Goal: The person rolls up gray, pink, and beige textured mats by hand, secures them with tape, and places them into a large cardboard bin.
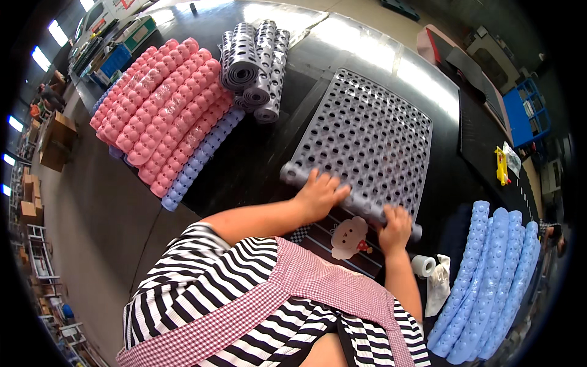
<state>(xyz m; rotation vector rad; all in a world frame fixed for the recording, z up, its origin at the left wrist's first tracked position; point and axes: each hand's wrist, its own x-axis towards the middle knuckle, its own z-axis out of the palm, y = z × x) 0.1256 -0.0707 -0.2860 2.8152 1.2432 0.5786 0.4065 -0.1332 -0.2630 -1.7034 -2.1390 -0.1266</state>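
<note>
A grey perforated bath mat (373, 128) lies spread on the black table, its near edge curled into a short roll. My left hand (321, 196) presses on the left part of that roll, fingers curved over it and slightly blurred. Toward the roll's right end, my right hand (396, 226) grips it in the same way. Under my forearms, next to the roll, shows a printed picture of a cartoon animal (349, 237) on a dark striped surface.
Rolled pink mats (165, 104) are piled at the left over blue ones (205, 156). Behind them stand rolled grey mats (254, 67). Blue rolls (489, 281) lie at the right, near a tape roll (423, 266) and a white cloth (438, 284). A yellow tool (502, 166) lies farther right.
</note>
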